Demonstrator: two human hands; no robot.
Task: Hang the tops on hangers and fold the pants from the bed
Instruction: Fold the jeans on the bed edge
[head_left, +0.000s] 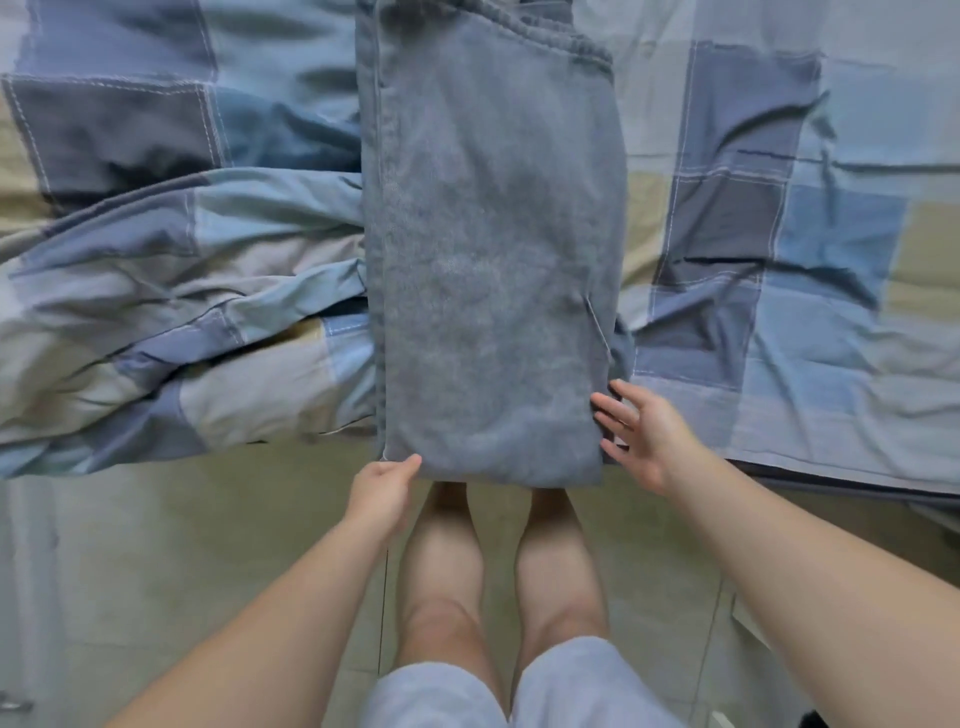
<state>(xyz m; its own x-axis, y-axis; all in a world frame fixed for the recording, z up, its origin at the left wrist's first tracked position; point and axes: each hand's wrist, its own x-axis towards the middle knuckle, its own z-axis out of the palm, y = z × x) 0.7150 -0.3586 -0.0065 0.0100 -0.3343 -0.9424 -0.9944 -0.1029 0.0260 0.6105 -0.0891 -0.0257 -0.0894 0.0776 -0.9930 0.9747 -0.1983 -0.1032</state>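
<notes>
Pants (493, 270) (faded blue denim) lie folded lengthwise across the bed (779, 234).

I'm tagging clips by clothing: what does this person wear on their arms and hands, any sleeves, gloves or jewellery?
Nothing shows. The left hand and right hand are ungloved, with no ring, watch or bracelet visible. The left forearm and right forearm are bare to the frame edge, so no sleeve appears. The only clothing seen is light blue-grey shorts.

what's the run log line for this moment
jeans folded on bed | left hand pinches near corner | right hand spread beside right edge
</notes>
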